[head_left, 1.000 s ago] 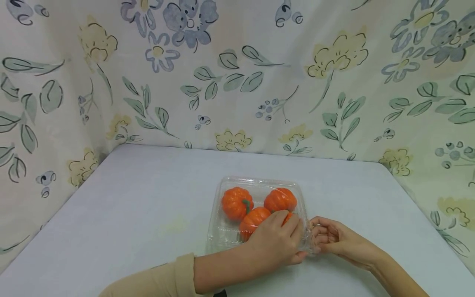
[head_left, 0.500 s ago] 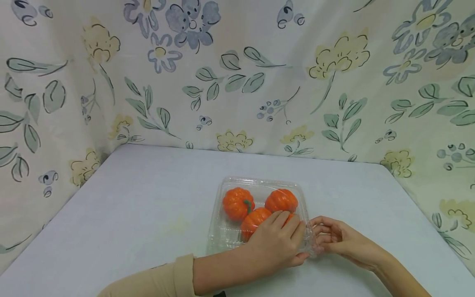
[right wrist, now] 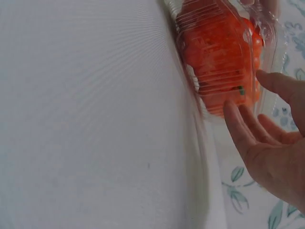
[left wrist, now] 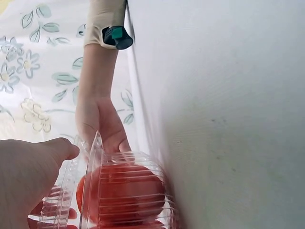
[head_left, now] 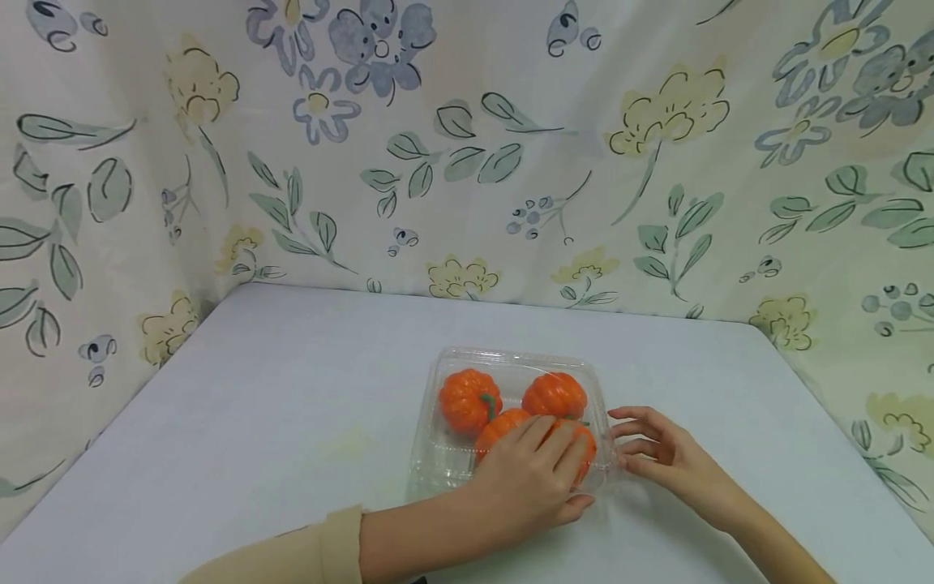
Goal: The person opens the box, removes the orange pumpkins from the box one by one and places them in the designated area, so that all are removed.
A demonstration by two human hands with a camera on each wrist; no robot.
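Observation:
A clear plastic clamshell box point(head_left: 436, 480) holds several orange toy pumpkins point(head_left: 470, 402) with green stems. In the head view my left hand point(head_left: 529, 480) rests on the lid over the near pumpkins, partly hiding them. Its thumb points toward the box's near right corner. The left wrist view shows the lid's rim point(left wrist: 61, 202) slightly apart from the ribbed base, next to that hand. Beside the box's right edge is my right hand point(head_left: 674, 462), its fingers loosely bent and spread. The right wrist view shows its fingers point(right wrist: 238, 124) close to the box wall, gripping nothing.
The box stands on a white table point(head_left: 306, 389), right of the middle. Behind and at both sides hangs a floral curtain point(head_left: 467, 162). A beige sleeve point(head_left: 292, 556) covers the left forearm.
The right hand's fingers have loosened from the box's right edge and spread. The left hand has slid slightly left on the lid, so more of the near right pumpkin shows.

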